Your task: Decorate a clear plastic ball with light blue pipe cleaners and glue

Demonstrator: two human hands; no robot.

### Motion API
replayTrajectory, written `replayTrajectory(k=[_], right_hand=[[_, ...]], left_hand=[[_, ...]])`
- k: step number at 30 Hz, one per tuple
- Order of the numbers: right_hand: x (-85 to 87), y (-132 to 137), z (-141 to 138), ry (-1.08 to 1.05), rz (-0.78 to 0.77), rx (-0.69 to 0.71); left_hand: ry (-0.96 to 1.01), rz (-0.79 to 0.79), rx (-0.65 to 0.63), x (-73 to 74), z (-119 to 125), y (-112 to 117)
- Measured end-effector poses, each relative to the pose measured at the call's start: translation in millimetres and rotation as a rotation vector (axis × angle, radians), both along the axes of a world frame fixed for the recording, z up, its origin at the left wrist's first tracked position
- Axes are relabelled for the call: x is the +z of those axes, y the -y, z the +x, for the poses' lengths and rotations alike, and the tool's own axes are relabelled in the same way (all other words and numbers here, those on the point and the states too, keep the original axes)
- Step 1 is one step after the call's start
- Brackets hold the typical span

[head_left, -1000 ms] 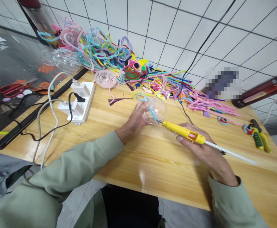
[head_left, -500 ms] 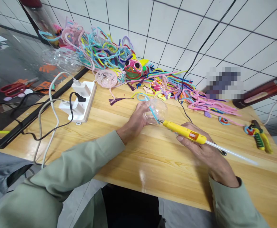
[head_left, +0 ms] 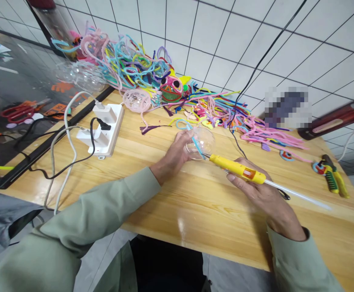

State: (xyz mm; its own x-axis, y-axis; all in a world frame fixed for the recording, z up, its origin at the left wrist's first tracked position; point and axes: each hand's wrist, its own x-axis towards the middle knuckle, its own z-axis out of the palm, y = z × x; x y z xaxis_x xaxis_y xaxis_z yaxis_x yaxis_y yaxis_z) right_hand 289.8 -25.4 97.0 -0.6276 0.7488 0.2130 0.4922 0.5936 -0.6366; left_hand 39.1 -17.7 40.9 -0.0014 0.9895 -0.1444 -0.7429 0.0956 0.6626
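Note:
My left hand (head_left: pixel 173 155) is closed around a clear plastic ball (head_left: pixel 201 142) with a light blue pipe cleaner (head_left: pixel 192 136) looped over it, held just above the wooden table (head_left: pixel 171 202). In my right hand (head_left: pixel 260 190) I grip a yellow glue gun (head_left: pixel 237 170). Its tip touches the lower side of the ball. A clear glue stick (head_left: pixel 298 195) pokes out of the gun's back end toward the right.
A pile of coloured pipe cleaners (head_left: pixel 128 67) lies along the tiled wall, with a pink clear ball (head_left: pixel 136 100) and a pink-faced figure (head_left: pixel 171 87). A white power strip (head_left: pixel 102 129) with cables sits at left. Green-yellow pliers (head_left: pixel 333 176) lie at right. A black cord (head_left: pixel 256 67) hangs down the wall.

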Motion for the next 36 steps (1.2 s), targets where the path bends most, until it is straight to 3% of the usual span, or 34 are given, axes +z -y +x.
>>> replayTrajectory(k=[36], right_hand=[[-8.5,-3.1,5.7,0.043,0.034,-0.045]], left_hand=[[0.001,-0.030,0.014,3.0,1.6,0.5]])
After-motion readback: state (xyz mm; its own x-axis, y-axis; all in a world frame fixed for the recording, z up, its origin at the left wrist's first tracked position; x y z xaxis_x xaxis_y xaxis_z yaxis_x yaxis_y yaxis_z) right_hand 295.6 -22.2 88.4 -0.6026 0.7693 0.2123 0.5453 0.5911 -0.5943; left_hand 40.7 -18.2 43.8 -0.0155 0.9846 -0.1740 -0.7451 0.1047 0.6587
